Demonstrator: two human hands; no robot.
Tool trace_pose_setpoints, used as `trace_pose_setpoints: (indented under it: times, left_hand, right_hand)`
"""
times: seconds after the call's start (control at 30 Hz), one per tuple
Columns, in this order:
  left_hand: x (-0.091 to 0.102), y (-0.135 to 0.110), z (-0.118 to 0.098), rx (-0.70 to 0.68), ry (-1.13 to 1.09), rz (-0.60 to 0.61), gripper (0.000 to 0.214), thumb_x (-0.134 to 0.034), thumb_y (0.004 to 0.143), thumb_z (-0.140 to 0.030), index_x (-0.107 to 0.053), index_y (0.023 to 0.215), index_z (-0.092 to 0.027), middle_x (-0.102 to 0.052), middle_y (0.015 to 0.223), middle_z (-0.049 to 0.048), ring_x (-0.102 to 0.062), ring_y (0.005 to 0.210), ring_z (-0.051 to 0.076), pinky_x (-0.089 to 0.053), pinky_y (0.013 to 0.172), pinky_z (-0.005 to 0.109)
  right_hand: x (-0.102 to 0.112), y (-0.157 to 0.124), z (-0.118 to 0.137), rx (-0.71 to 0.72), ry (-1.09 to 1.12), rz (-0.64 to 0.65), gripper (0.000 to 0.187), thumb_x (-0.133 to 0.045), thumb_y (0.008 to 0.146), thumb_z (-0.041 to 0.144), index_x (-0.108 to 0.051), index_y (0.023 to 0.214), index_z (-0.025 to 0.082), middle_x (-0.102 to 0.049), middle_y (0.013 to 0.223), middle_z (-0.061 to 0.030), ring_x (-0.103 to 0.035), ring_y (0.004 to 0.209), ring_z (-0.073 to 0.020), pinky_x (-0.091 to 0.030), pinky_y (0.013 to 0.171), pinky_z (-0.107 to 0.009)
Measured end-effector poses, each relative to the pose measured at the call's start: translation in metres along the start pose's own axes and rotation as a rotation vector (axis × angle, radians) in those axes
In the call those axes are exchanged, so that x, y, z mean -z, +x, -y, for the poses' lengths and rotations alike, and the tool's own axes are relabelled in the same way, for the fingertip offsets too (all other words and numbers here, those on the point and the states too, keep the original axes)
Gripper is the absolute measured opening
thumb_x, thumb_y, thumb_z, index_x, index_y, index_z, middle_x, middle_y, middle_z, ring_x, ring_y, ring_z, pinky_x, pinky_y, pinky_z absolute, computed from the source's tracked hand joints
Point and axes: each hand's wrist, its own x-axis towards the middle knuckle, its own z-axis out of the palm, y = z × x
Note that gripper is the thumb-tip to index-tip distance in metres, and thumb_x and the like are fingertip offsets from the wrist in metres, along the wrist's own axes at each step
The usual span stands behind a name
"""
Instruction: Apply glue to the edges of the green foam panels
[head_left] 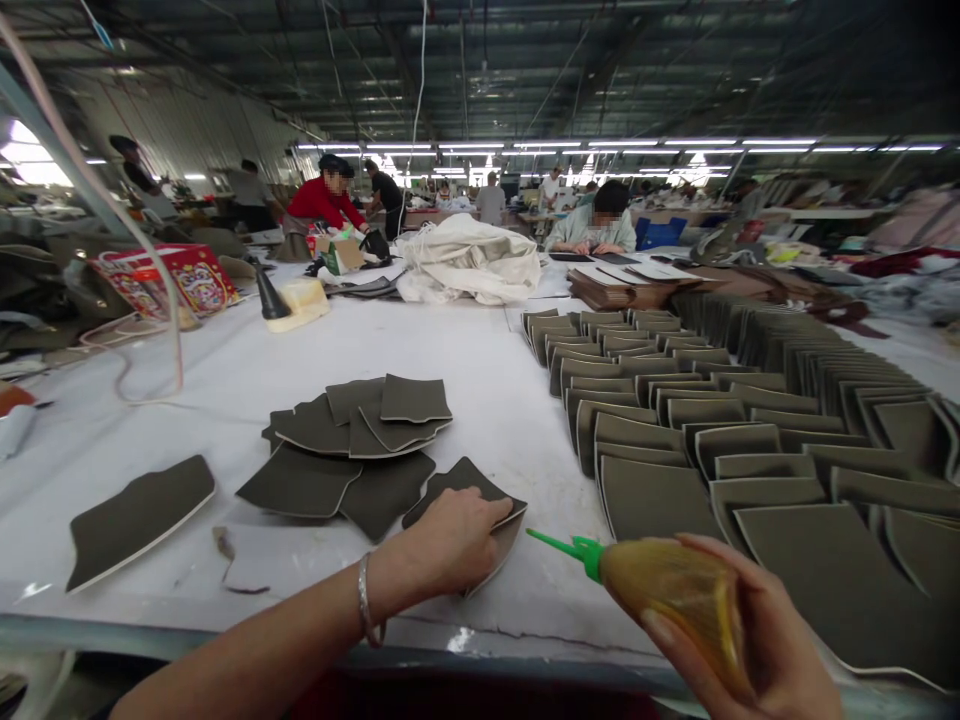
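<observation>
In my right hand (765,620) is a squeeze glue bottle (667,590) with amber contents and a thin green nozzle (562,545) pointing left. My fingers are wrapped round its body. The nozzle tip is just right of a dark grey-green panel (466,478) and apart from it. My left hand (457,535), with a bracelet at the wrist, presses on that panel, index finger extended along its right edge and the other fingers curled; the thumb is hidden. A second layer shows below the edge. Left of it lie several overlapping panels (300,480) and one separate panel (142,515).
Rows of overlapping panels (660,490) cover the table's right side. Farther back are a white cloth bundle (472,260), a black cone (268,295) and a red patterned bag (202,280). A cable (169,300) hangs at left. Several people work beyond.
</observation>
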Motion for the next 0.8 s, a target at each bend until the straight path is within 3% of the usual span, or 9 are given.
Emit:
trace_pose_setpoints:
  times: [0.2, 0.43, 0.67, 0.8]
  left_hand:
    - [-0.001, 0.002, 0.001, -0.019, -0.020, 0.010, 0.059, -0.044, 0.075, -0.014, -0.060, 0.130, -0.023, -0.072, 0.098, 0.0157, -0.067, 0.088, 0.034, -0.051, 0.078, 0.045]
    - [-0.004, 0.004, 0.003, -0.012, -0.025, -0.003, 0.058, -0.045, 0.074, -0.015, -0.060, 0.130, -0.021, -0.072, 0.097, 0.0170, -0.067, 0.087, 0.036, -0.052, 0.076, 0.048]
    - [-0.005, 0.003, 0.003, -0.017, -0.018, -0.009, 0.056, -0.045, 0.076, -0.020, -0.060, 0.130, -0.021, -0.071, 0.096, 0.0165, -0.067, 0.086, 0.035, -0.053, 0.075, 0.048]
    - [-0.006, 0.002, 0.003, -0.012, -0.008, -0.012, 0.055, -0.044, 0.077, -0.022, -0.059, 0.130, -0.023, -0.071, 0.095, 0.0154, -0.067, 0.086, 0.034, -0.053, 0.075, 0.046]
  right_hand:
    - [-0.015, 0.009, 0.007, 0.083, -0.114, 0.083, 0.048, -0.066, 0.078, 0.054, -0.054, 0.117, 0.028, -0.062, 0.115, -0.0031, -0.062, 0.101, -0.0274, -0.047, 0.083, -0.034]
    - [-0.020, 0.015, -0.001, 0.260, -0.263, 0.123, 0.044, -0.060, 0.085, 0.052, -0.051, 0.120, 0.029, -0.063, 0.113, -0.0019, -0.063, 0.095, -0.0238, -0.048, 0.084, -0.032]
    - [-0.019, 0.014, 0.000, 0.157, -0.225, 0.133, 0.042, -0.063, 0.083, 0.052, -0.052, 0.117, 0.030, -0.061, 0.108, 0.0008, -0.063, 0.090, -0.0203, -0.047, 0.078, -0.027]
    - [-0.020, 0.015, 0.000, 0.169, -0.237, 0.119, 0.041, -0.063, 0.084, 0.051, -0.052, 0.116, 0.029, -0.061, 0.107, 0.0011, -0.062, 0.087, -0.0192, -0.046, 0.078, -0.026]
